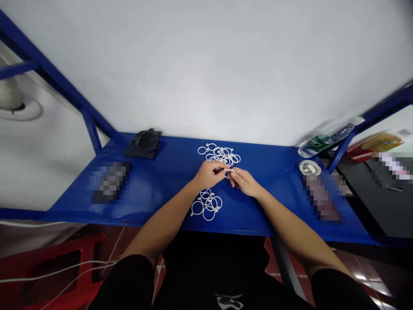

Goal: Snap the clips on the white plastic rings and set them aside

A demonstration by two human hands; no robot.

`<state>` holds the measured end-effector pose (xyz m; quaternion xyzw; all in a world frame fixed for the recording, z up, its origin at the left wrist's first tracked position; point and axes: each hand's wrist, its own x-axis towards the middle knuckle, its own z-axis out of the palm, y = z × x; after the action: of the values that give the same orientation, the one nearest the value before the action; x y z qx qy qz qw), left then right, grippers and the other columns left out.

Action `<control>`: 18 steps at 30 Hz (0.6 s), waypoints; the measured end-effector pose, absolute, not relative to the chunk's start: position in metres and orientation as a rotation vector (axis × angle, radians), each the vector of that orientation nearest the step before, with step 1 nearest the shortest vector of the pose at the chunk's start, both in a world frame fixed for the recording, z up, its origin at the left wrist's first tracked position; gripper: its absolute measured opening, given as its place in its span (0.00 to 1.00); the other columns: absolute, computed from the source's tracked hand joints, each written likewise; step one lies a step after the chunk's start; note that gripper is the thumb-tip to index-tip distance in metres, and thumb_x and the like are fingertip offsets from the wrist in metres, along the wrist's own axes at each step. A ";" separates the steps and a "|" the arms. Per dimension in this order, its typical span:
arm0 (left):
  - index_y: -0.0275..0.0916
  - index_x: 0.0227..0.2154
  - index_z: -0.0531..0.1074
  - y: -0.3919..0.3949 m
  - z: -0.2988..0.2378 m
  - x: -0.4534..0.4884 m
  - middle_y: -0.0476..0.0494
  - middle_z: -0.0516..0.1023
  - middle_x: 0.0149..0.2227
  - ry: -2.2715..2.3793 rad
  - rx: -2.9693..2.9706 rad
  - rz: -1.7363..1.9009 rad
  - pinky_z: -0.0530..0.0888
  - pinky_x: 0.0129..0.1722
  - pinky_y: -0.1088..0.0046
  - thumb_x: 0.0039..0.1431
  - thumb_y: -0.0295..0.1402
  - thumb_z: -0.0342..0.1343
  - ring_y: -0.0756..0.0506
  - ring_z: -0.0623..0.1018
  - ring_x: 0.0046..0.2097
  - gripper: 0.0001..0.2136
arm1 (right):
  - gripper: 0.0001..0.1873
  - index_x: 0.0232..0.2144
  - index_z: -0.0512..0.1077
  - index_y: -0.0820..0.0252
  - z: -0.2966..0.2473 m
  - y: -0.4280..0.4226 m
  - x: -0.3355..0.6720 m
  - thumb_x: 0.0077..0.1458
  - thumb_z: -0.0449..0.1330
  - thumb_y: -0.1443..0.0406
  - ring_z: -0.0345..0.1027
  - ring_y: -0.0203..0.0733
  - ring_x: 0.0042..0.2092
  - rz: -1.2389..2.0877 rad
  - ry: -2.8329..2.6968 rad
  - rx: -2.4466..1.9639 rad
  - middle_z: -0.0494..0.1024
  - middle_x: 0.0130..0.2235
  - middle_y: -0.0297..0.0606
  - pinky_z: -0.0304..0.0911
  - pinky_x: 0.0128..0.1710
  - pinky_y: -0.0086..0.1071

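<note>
Over the middle of the blue table (pixel 161 181), my left hand (pixel 209 175) and my right hand (pixel 242 180) meet at a white ring (pixel 229 171). Both are closed on it in a pinch, and the fingers cover much of the ring. Just beyond the hands lies a pile of white rings (pixel 211 147) with small tabs on them. Nearer to me, under my left forearm, a second loose group of white rings (pixel 208 214) rests on the table.
A crumpled black bag (pixel 145 144) and a blurred dark object (pixel 112 182) lie at the left. At the right are a leaning plastic bottle (pixel 327 138), a round white item (pixel 310 168) and a blurred reddish object (pixel 322 198). Blue frame bars (pixel 92 131) flank the table.
</note>
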<state>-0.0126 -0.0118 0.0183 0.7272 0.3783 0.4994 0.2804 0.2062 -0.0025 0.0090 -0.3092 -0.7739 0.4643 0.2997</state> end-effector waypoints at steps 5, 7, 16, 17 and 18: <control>0.40 0.26 0.78 -0.010 0.015 -0.014 0.48 0.82 0.29 0.911 2.090 1.361 0.76 0.34 0.73 0.54 0.21 0.54 0.50 0.80 0.31 0.10 | 0.23 0.37 0.75 0.59 0.013 -0.006 0.202 0.74 0.52 0.49 0.68 0.35 0.27 1.233 -2.287 -0.757 0.77 0.26 0.32 0.61 0.31 0.28; 0.40 0.26 0.77 -0.010 0.014 -0.015 0.49 0.82 0.29 0.950 2.149 1.324 0.77 0.35 0.72 0.54 0.19 0.52 0.50 0.80 0.32 0.12 | 0.23 0.35 0.74 0.59 0.015 -0.007 0.201 0.73 0.54 0.49 0.68 0.34 0.27 1.208 -2.333 -0.753 0.77 0.26 0.31 0.61 0.30 0.28; 0.41 0.45 0.81 -0.007 0.017 -0.025 0.43 0.84 0.49 1.266 2.258 1.175 0.81 0.45 0.67 0.63 0.23 0.53 0.47 0.83 0.44 0.14 | 0.20 0.42 0.76 0.57 0.012 0.004 0.210 0.75 0.50 0.53 0.72 0.39 0.30 0.839 -2.322 -0.976 0.79 0.29 0.34 0.64 0.33 0.31; 0.41 0.43 0.81 -0.007 0.018 -0.026 0.44 0.84 0.46 1.291 2.290 1.081 0.80 0.45 0.67 0.63 0.23 0.54 0.46 0.83 0.42 0.13 | 0.19 0.44 0.77 0.56 0.010 0.006 0.211 0.74 0.50 0.54 0.73 0.40 0.30 0.810 -2.327 -0.987 0.80 0.30 0.35 0.64 0.34 0.31; 0.42 0.41 0.81 -0.007 0.020 -0.028 0.45 0.85 0.43 1.305 2.324 0.977 0.80 0.45 0.66 0.62 0.23 0.54 0.46 0.82 0.42 0.12 | 0.18 0.45 0.77 0.56 0.008 0.007 0.212 0.74 0.51 0.54 0.74 0.41 0.31 0.783 -2.318 -0.993 0.81 0.31 0.36 0.65 0.35 0.32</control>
<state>-0.0283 -0.0066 0.0196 0.8094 0.4544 0.3401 0.1508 0.2122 0.0072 0.0077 -0.3642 -0.8505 0.2872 0.2480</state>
